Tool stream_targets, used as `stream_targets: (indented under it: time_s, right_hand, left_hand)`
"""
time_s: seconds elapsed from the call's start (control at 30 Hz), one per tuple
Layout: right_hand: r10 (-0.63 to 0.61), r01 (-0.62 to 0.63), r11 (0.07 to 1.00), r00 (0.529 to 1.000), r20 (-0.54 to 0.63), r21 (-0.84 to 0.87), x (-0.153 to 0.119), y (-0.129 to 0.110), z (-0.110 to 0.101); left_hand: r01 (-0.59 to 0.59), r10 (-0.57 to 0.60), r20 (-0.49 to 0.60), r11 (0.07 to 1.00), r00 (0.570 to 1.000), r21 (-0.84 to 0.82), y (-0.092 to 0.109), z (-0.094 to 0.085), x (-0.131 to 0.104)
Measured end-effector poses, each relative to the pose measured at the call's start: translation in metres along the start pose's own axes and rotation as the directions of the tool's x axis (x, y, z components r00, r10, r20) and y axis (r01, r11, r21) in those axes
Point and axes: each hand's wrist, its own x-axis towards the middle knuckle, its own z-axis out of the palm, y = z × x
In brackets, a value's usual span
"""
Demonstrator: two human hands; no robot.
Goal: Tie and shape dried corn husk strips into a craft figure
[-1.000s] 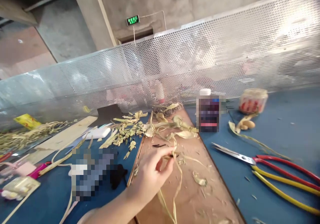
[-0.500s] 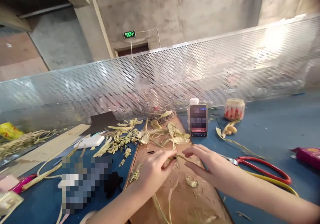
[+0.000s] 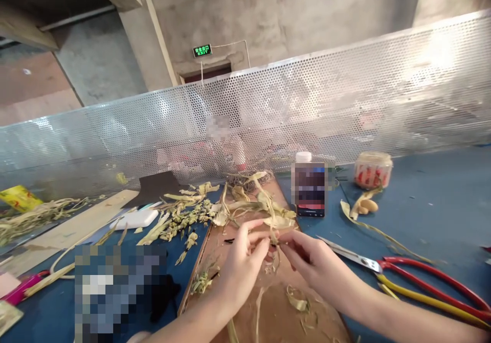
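Over the brown board (image 3: 280,312), my left hand (image 3: 247,253) and my right hand (image 3: 310,256) meet with fingertips pinched on a pale dried leaf strip (image 3: 273,233). The strip runs up from between my fingers toward a pile of dried leaves (image 3: 245,202) at the board's far end. Below my hands, another thin strip (image 3: 259,307) hangs toward the near edge. A curled leaf piece (image 3: 297,299) lies on the board by my right wrist. The exact contact point is partly hidden by my fingers.
Red-and-yellow-handled scissors (image 3: 378,266) lie right of my right hand. Behind them are a phone (image 3: 310,189) leaning on a bottle, and a jar (image 3: 372,170). Small braided pieces (image 3: 187,215) lie left of the board, with a white object (image 3: 134,219). A perforated metal screen (image 3: 268,113) stands behind.
My hands have come closer together, and the left fingers have lifted and curled. The view has shifted slightly, showing more of the scissors' blades.
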Motion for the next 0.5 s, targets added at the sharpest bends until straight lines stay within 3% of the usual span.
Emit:
stream_targets:
  time_s: [0.2, 0.5]
  right_hand:
    - [0.081, -0.082, 0.995, 0.997, 0.015, 0.057, -0.0039, 0.0077, 0.0038]
    - [0.094, -0.102, 0.987, 0.993, 0.073, 0.123, -0.0091, 0.0095, 0.0026]
  left_hand:
    - [0.029, -0.029, 0.096, 1.000, 0.995, 0.001, -0.0054, 0.0062, -0.0002]
    - [0.130, -0.126, 0.034, 0.974, 0.991, -0.186, -0.0102, 0.0079, -0.0075]
